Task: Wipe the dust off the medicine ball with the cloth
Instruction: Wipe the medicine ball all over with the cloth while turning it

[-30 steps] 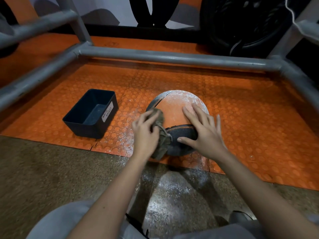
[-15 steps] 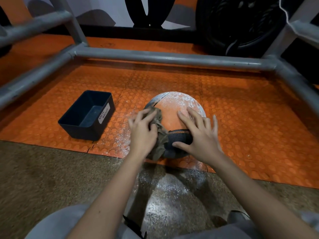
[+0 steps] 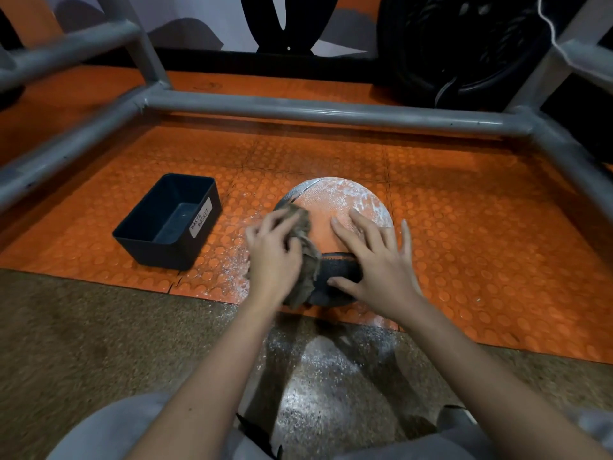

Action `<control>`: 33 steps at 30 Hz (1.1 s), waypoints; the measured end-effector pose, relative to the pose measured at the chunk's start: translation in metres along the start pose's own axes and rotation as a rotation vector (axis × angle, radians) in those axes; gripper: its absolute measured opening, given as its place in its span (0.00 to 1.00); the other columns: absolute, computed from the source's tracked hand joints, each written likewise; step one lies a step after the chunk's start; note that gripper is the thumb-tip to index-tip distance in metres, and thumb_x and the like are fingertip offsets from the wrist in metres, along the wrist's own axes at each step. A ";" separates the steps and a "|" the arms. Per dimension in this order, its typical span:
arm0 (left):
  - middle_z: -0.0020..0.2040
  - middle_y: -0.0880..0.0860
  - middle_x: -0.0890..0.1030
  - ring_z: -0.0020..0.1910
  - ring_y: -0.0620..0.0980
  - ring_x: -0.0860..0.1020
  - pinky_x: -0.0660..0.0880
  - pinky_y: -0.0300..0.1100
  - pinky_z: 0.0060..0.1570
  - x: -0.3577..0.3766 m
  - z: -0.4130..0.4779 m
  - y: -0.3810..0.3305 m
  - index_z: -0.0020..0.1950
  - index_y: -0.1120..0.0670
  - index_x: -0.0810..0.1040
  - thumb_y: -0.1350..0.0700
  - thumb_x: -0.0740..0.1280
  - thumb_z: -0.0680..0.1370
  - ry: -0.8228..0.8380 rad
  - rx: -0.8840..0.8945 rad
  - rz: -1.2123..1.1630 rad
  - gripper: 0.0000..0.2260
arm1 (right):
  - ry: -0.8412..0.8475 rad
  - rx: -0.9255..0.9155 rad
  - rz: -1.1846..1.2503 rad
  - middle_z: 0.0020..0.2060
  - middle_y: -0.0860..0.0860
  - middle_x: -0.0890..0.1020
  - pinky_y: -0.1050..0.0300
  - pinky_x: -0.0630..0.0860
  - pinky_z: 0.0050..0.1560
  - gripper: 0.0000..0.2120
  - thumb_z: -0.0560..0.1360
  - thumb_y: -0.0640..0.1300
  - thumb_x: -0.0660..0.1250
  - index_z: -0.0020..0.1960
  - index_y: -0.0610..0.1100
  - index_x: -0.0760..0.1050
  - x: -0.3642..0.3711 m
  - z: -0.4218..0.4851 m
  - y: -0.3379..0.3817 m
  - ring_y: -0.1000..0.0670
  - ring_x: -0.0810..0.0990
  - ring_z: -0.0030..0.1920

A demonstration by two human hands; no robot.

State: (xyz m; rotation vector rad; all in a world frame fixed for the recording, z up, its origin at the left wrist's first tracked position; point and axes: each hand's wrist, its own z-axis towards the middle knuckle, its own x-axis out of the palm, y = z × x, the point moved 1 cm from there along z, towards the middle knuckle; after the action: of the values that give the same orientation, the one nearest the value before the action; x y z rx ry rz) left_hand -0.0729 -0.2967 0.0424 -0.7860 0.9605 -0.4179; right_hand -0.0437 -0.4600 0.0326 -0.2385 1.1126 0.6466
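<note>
Your medicine ball [image 3: 335,207] sits on the mat [image 3: 481,227], just past the mat's near edge and straight in front of you. Your left hand [image 3: 272,257] holds the cloth [image 3: 303,257] against the ball's left side, and your right hand [image 3: 374,263] lies flat on its right side. Left of the ball and apart from it, the bin [image 3: 156,255] stands on the same mat. The frame bar [image 3: 331,112] crosses behind both, with the tyre [image 3: 464,44] farther back on the right. The floor [image 3: 83,343] lies nearest you.

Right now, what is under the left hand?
The cloth, which the left hand holds against the medicine ball. The ball's surface beneath the cloth is hidden.
</note>
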 end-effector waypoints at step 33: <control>0.61 0.46 0.76 0.58 0.50 0.63 0.60 0.41 0.58 0.018 -0.016 -0.014 0.60 0.50 0.80 0.54 0.60 0.75 0.036 0.342 0.080 0.16 | 0.142 0.060 0.106 0.76 0.56 0.53 0.39 0.33 0.71 0.42 0.70 0.57 0.72 0.75 0.60 0.51 -0.013 0.005 -0.015 0.48 0.54 0.72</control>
State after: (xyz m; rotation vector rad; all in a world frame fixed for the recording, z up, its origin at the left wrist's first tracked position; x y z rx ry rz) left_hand -0.0768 -0.3237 0.0372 -0.4303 0.9194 -0.5121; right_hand -0.0348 -0.4744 0.0446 -0.1769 1.2853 0.6980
